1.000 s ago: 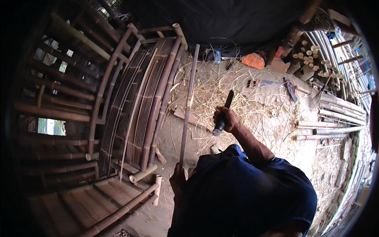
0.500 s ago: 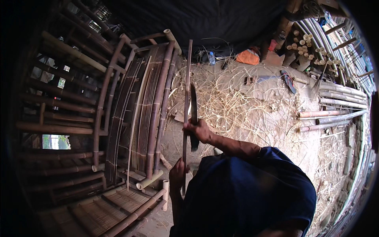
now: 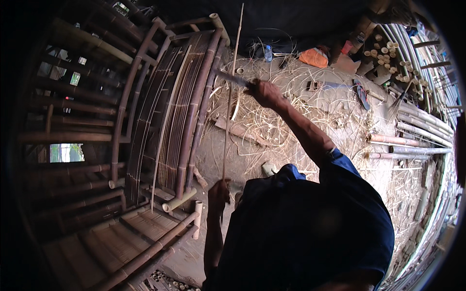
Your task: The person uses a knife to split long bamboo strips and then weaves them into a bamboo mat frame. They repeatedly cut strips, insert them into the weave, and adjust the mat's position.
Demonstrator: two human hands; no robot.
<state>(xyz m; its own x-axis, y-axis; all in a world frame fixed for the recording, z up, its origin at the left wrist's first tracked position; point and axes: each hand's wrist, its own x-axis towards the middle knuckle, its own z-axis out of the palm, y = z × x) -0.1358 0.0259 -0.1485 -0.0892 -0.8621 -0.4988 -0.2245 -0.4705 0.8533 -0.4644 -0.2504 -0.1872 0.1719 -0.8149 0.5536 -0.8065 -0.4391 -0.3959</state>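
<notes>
A long thin bamboo strip [image 3: 227, 131] runs away from me, its far end rising past the bench. My left hand [image 3: 219, 192] is closed round its near end, low by my body. Farther out, my right hand [image 3: 266, 93] grips the dark handle of a long-bladed knife [image 3: 235, 78]. The blade points left and crosses the strip; whether it touches cannot be made out. To the left of the strip stands a dark bamboo bench [image 3: 198, 104] with long slats lying along it.
Pale shavings [image 3: 272, 121] litter the ground ahead. Bamboo poles [image 3: 412, 149] lie at the right, with cut pole ends [image 3: 383, 53] stacked behind. A plastic bottle [image 3: 268, 53], an orange bag [image 3: 314, 57] and a sandal [image 3: 360, 94] lie farther off. Bamboo frames [image 3: 92, 136] fill the left.
My right hand has moved far forward with the knife, whose blade has swung from pointing ahead to pointing left. The left hand keeps hold of the strip, which now reaches farther out and looks thinner.
</notes>
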